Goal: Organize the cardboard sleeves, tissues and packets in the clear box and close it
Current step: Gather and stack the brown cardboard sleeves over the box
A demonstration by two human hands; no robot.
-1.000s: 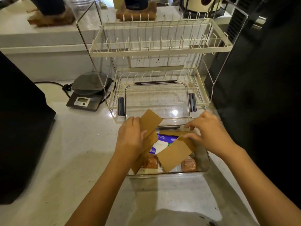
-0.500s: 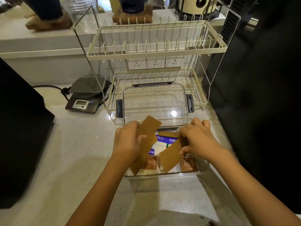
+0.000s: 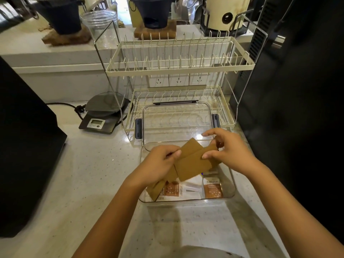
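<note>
The clear box [image 3: 230,185] stands open on the counter in front of me. Above it both hands hold brown cardboard sleeves [image 3: 193,164] pressed together as an overlapping stack. My left hand [image 3: 158,164] grips the stack's left side, with more sleeves poking out below it. My right hand [image 3: 229,151] pinches the right end. Orange packets [image 3: 213,189] and white tissues [image 3: 193,190] lie on the box floor. The clear lid [image 3: 176,123] with dark latches rests behind the box, against the rack.
A cream two-tier dish rack [image 3: 178,67] stands right behind the lid. A digital scale [image 3: 100,116] with a cable sits at back left. Dark appliances flank both sides: one at left [image 3: 24,146], one at right [image 3: 297,108]. Pots and a jar line the rear ledge.
My right hand lifted its sleeve up and left and joined it to the sleeves in my left hand. The two separate pieces now overlap as one stack above the box.
</note>
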